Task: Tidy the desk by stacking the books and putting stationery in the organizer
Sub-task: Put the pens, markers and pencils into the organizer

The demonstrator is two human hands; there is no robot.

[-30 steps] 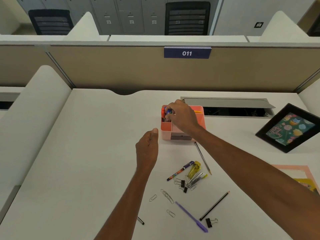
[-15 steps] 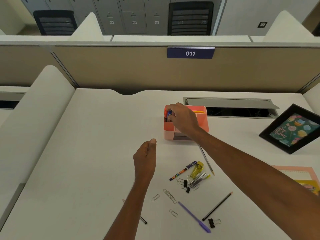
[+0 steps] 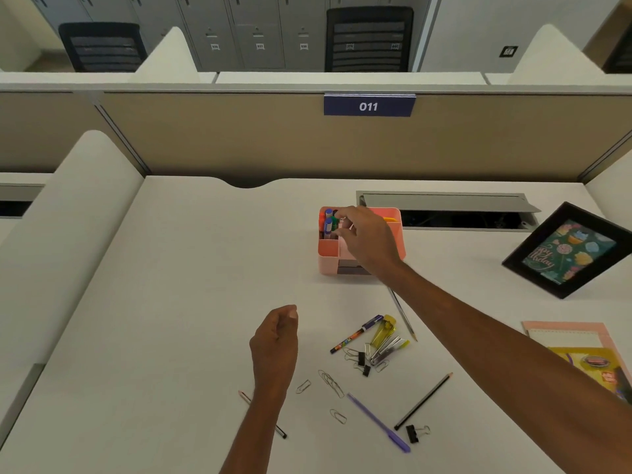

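Right hand (image 3: 371, 241) hovers over pink organizer (image 3: 327, 254) holding markers (image 3: 328, 224).

The right hand (image 3: 371, 239) covers much of the pink organizer (image 3: 327, 254), hiding its middle compartments; whether the fingertips grip anything can't be told. The left forearm hides the middle of 1 pencil (image 3: 245, 397). The notebooks (image 3: 578, 343) run off the right edge. The locker labels (image 3: 260, 46) are too small to read.
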